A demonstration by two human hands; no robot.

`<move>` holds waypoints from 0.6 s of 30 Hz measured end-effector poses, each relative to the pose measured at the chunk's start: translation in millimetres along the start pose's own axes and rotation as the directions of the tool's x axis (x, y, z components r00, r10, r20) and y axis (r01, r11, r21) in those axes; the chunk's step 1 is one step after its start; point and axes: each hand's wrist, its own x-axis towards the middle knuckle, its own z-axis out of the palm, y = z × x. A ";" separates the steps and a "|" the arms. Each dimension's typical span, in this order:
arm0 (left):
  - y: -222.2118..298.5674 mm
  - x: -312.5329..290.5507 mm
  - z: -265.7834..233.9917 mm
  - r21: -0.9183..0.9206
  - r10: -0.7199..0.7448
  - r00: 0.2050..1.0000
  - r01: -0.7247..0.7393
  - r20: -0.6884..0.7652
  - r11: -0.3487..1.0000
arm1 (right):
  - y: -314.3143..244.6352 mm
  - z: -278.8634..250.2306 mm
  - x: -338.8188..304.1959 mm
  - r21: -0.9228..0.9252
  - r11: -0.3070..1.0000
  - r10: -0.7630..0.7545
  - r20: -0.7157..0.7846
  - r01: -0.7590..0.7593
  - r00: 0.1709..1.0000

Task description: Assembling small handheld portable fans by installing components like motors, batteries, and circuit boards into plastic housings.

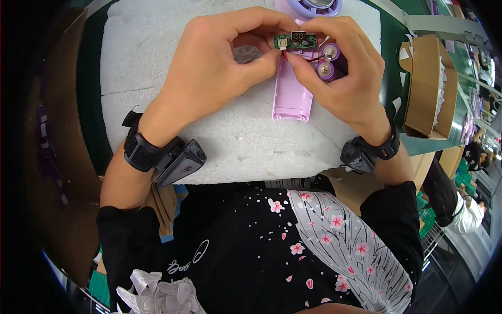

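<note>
A small green circuit board (296,42) with a dark display block on top is held level between both hands. Finger and thumb of my left hand (212,68) close on its left end. My right hand (353,73) grips its right side, with the thumb below and the fingers above. Two purple cylindrical batteries (325,70) sit within the curl of my right hand, joined to the board by red and black wires. Beneath lies an open pink plastic housing (293,97), its upper part hidden by the hands. A purple round fan head (315,6) is at its far end.
A white foam pad (235,146) covers the work surface under my hands. To the right stands an open cardboard box (426,89) with white pieces inside. A tall brown cardboard panel (63,131) rises at the left. Other people are visible in the far right background.
</note>
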 end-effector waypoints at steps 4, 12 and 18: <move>0.3 2.6 -4.6 0.062 0.003 1.000 -0.005 0.031 0.998 | 3.3 0.9 0.5 -0.025 1.000 -0.019 -0.035 0.018 0.999; 1.9 1.1 -1.0 0.179 0.034 0.999 -0.031 -0.015 0.983 | 5.2 2.6 0.6 -0.043 0.998 -0.037 -0.072 0.034 0.997; 2.8 1.4 -4.8 0.260 0.016 0.999 -0.024 0.030 0.965 | 3.9 4.5 -0.3 -0.068 0.997 -0.033 -0.072 0.028 0.997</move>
